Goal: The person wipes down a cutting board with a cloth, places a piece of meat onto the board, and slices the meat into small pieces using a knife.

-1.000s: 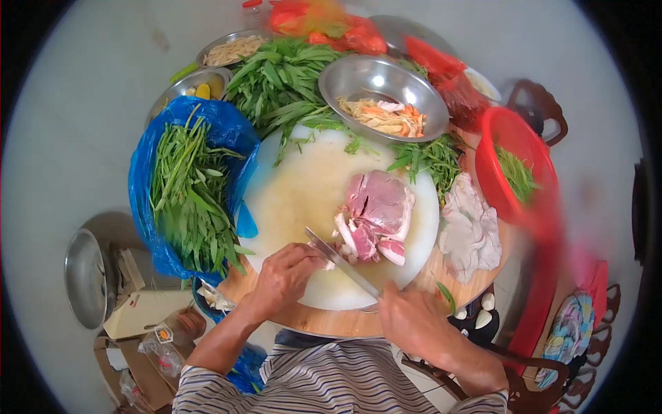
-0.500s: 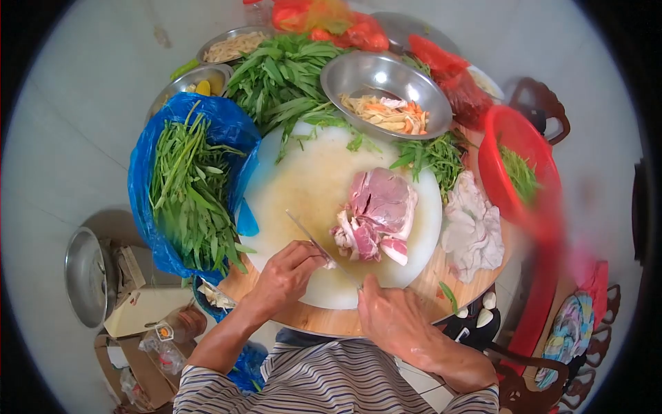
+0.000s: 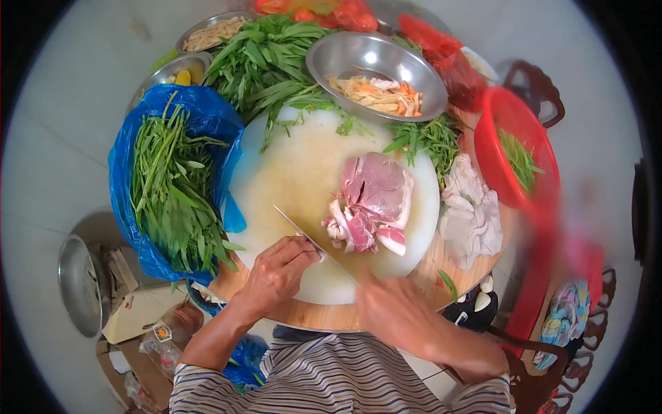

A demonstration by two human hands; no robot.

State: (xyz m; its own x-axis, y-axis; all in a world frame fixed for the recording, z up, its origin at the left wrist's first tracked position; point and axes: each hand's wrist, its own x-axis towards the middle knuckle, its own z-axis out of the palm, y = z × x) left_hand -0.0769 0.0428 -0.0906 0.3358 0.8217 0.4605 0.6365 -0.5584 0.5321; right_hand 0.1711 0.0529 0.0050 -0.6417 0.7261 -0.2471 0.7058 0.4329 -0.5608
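My right hand (image 3: 394, 309), smeared by motion, is closed around the handle end of a knife (image 3: 298, 228). Its blade slants up and left across a round white cutting board (image 3: 276, 165). Against the blade, my left hand (image 3: 277, 273) has its fingers bent together on a small pale piece of meat (image 3: 320, 257), mostly hidden beneath them. Beyond the blade lies a large chunk of raw meat (image 3: 379, 186), with fatty strips of meat (image 3: 355, 231) at its near side, touched by neither hand.
Left of the board, a blue plastic bag (image 3: 124, 186) holds leafy greens (image 3: 165, 190). A steel bowl (image 3: 420, 69) of sliced food stands behind the board. On the right are a crumpled whitish cloth-like item (image 3: 472, 217) and a red basin (image 3: 493, 152) with greens.
The knife and my right hand have shifted slightly, and that hand is now blurred. My left hand stays at the blade with the small meat piece. The whole view has shifted a little.
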